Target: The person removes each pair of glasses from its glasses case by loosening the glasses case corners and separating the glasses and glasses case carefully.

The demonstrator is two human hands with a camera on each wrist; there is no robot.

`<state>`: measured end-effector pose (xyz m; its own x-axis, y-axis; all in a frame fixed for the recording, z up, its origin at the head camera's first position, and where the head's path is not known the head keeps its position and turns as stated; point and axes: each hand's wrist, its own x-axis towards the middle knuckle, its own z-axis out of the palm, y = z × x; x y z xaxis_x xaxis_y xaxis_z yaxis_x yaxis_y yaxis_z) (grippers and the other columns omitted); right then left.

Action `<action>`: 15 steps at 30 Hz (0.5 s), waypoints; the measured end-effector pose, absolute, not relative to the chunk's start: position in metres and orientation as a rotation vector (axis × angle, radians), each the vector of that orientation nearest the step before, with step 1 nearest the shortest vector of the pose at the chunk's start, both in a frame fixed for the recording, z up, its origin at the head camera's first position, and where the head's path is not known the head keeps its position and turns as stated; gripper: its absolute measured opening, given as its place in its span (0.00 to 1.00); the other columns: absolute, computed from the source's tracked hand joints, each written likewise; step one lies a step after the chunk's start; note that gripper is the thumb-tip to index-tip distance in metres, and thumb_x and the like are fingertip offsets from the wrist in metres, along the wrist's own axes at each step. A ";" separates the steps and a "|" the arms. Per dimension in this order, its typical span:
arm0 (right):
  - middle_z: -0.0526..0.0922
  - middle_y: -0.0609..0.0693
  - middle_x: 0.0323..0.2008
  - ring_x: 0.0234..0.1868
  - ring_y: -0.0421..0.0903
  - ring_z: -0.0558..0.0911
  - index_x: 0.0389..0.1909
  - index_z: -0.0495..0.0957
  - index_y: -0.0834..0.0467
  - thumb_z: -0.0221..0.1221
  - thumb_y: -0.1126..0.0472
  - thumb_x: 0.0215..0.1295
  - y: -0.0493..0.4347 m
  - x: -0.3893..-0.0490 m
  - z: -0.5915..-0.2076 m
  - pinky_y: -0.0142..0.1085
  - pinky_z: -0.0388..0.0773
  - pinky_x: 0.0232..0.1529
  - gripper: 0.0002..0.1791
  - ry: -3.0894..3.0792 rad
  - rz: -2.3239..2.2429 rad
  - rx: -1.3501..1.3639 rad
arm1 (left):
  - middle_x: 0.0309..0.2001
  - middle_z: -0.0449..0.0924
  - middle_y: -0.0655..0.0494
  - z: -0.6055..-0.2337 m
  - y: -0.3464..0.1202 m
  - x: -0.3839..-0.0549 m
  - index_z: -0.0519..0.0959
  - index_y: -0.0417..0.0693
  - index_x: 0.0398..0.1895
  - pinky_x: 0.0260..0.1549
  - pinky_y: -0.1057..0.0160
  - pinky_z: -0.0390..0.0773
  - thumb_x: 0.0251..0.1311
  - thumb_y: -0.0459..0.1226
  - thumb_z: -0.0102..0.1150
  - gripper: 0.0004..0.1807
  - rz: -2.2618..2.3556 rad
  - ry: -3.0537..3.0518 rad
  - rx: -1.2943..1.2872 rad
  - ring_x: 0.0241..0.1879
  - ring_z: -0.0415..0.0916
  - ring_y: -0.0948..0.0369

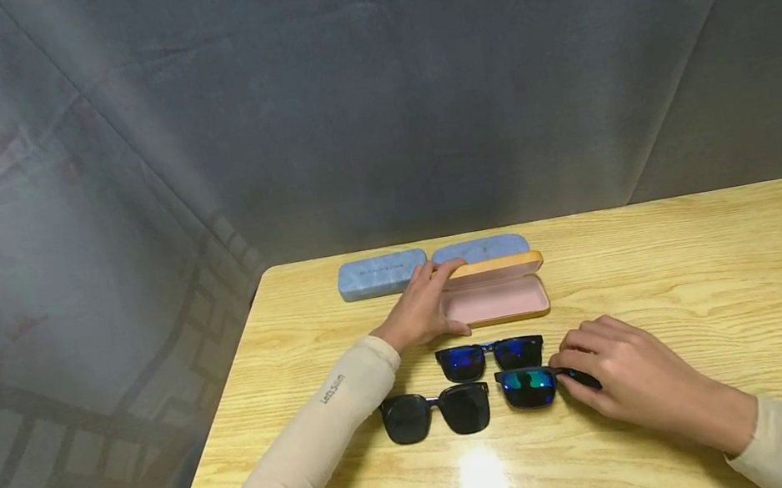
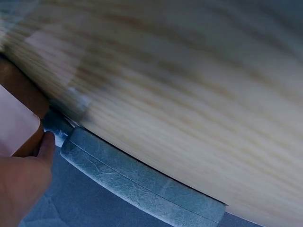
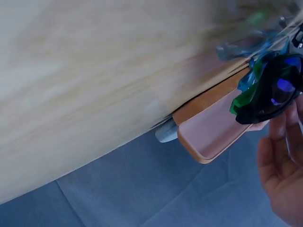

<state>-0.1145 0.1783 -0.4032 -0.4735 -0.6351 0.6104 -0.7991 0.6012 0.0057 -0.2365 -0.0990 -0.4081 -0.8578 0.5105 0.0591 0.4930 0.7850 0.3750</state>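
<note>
My left hand (image 1: 419, 308) grips the left end of an orange glasses case (image 1: 501, 301), thumb at the front edge and fingers at the raised lid. The case stands open, its pink lining bare. Nearer the front, my right hand (image 1: 630, 371) holds one side of black sunglasses (image 1: 529, 389) with blue-green mirrored lenses; its fingers cover part of the frame. In the right wrist view these sunglasses (image 3: 279, 87) appear at the fingertips. Just behind them lie sunglasses with blue lenses (image 1: 518, 352). To their left are sunglasses with dark lenses (image 1: 465, 410).
A closed blue glasses case (image 1: 382, 276) lies at the back left of the wooden table (image 1: 698, 265). Another blue case (image 1: 480, 248) sits behind the orange one, partly hidden by it. A grey cloth (image 1: 416, 105) hangs beyond the table's back edge.
</note>
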 end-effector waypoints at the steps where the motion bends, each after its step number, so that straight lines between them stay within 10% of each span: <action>1: 0.82 0.40 0.31 0.34 0.40 0.80 0.31 0.86 0.49 0.56 0.49 0.68 0.178 -0.114 -0.404 0.40 0.78 0.41 0.13 -2.264 0.375 1.132 | 0.60 0.68 0.53 -0.408 -0.099 -0.236 0.55 0.63 0.77 0.56 0.53 0.76 0.41 0.54 0.79 0.59 0.596 2.924 0.824 0.59 0.65 0.56; 15: 0.80 0.37 0.30 0.33 0.36 0.77 0.30 0.85 0.47 0.73 0.58 0.44 0.176 -0.113 -0.413 0.39 0.79 0.39 0.10 -2.357 0.329 1.141 | 0.60 0.68 0.53 -0.410 -0.099 -0.238 0.54 0.63 0.78 0.56 0.53 0.76 0.41 0.54 0.79 0.59 0.598 2.923 0.827 0.58 0.65 0.56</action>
<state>-0.1134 0.1762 -0.4125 -0.5260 -0.6644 0.5309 -0.7845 0.6201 -0.0012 -0.2375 -0.0992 -0.4097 -0.8563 0.5130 0.0602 0.4954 0.7828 0.3767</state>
